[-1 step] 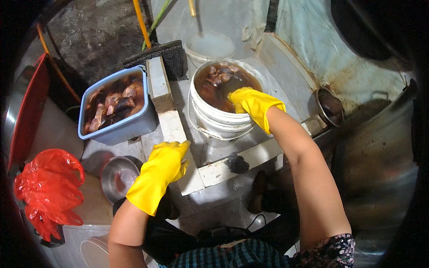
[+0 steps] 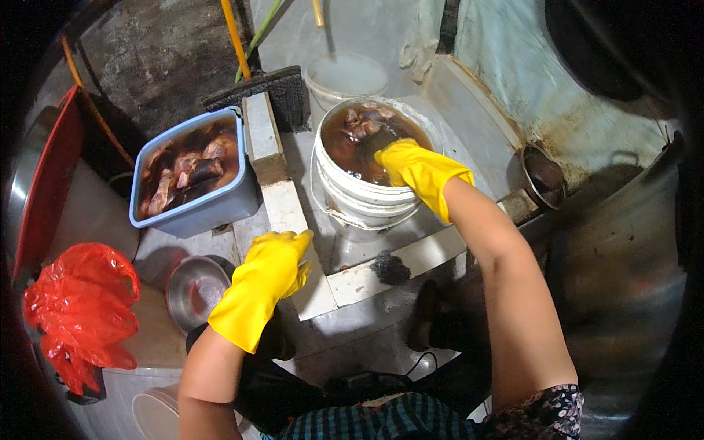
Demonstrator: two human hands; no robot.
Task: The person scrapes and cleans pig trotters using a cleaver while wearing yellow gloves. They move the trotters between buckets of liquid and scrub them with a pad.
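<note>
Yellow rubber gloves cover both hands, and nothing in the scene has shifted between the two pictures taken at this instant, so the work stands exactly where it did: the right hand [image 2: 411,165] is at the mouth of the white bucket [image 2: 359,198], its fingertips dipped into the dark brown liquid among pale pieces of meat [image 2: 363,121], though whether the fingers have closed on a piece cannot be told because they are sunk below the surface. That right arm reaches forward and slightly inward, forearm bare from the glove cuff to the elbow, wrist bent down over the bucket rim. The left hand [image 2: 268,275] rests palm down with loosely curled fingers on the edge of the white tiled ledge [image 2: 275,198], grasping nothing, the arm bent and propping the person as they lean. Just beyond the left hand, on its outer side, sits a blue tub [image 2: 220,209] also filled with brown liquid and meat; nearer the person, beside that wrist, lies a steel bowl [image 2: 194,290], and further left a red plastic bag [image 2: 81,308]. Beyond the right hand stands a second, empty-looking white bucket [image 2: 348,77], with a black brush [image 2: 275,92] to its left and a small metal pot [image 2: 543,176] off to the right
</note>
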